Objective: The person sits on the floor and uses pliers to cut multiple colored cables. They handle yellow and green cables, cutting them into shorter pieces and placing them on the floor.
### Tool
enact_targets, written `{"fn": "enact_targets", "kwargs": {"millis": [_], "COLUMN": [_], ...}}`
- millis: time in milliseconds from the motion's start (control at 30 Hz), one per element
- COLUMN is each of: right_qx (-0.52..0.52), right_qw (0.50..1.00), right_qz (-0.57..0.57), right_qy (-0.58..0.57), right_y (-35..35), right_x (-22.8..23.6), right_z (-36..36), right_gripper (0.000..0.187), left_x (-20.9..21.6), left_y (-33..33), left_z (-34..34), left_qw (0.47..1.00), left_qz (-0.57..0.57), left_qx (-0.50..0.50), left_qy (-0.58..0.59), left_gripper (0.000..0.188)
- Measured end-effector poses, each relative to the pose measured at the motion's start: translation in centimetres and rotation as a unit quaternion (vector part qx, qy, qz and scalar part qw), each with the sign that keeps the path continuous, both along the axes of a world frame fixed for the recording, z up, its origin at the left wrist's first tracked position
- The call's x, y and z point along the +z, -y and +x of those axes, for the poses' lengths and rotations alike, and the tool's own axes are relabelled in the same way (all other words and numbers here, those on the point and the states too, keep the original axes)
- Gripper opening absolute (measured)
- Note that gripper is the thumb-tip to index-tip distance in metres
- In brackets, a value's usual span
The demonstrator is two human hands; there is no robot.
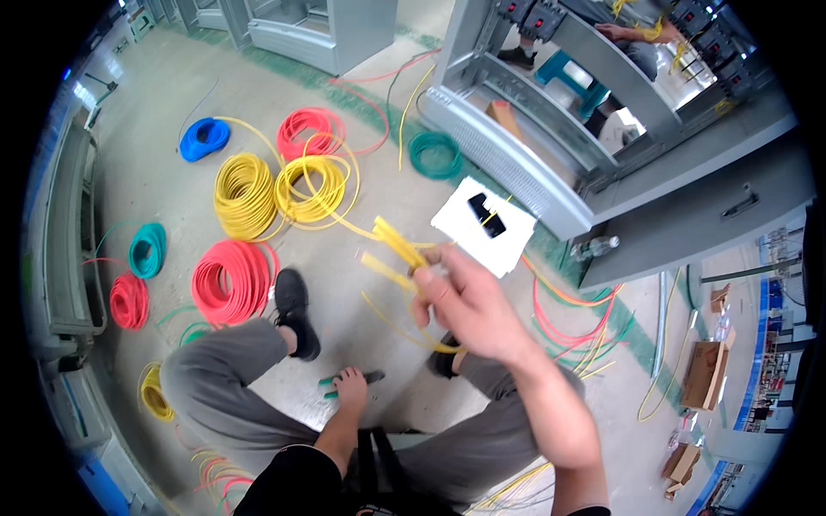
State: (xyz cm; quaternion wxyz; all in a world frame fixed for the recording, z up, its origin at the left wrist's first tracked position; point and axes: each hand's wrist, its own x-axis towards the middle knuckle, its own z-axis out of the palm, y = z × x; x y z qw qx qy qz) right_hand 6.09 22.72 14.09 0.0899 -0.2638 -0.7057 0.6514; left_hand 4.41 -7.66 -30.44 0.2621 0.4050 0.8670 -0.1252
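Between one and two o'clock stands a grey metal cabinet frame (509, 162). A thick red coil (249, 277) lies at nine, two yellow coils (227, 199) at ten, a white sheet (509, 245) at two. My hands are apart: my right hand (465, 301), near the centre, pinches yellow wires (397, 243), hiding part of them; my left hand (351, 390), at seven, closes over green-handled pliers (373, 377).

Yellow wires (398, 242) — partly hidden inside the right hand (465, 301).
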Motion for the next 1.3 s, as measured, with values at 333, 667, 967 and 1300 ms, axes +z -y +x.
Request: {"fn": "enact_targets", "kwargs": {"millis": [333,667,967,1300], "right_qx": [0.0,-0.029,0.0,-0.005], "right_qw": [0.996,0.997,0.998,0.997], "right_qz": [-0.085,-0.042,-0.051,-0.054], "right_qy": [-0.009,-0.063,-0.045,-0.055], "right_y": [-3.3,-5.3,-1.5,0.5], "right_x": [-0.4,0.5,1.2,0.9], "right_z": [-2.2,0.5,2.0,0.8], "right_gripper": [0.018,0.045,0.043,0.047], "left_x": [9.8,35.9,41.2,42.0], "left_y": [-15.0,-24.6,-19.2,-17.3], "left_z": [-5.2,-14.8,-13.8,-14.7], "left_qw": [0.937,0.816,0.773,0.792], "left_qz": [0.178,0.325,0.512,0.5], "left_qx": [0.184,0.092,-0.063,-0.092], "left_qy": [0.236,0.469,0.369,0.338], "left_gripper": [0.042,0.047,0.061,0.05]}}
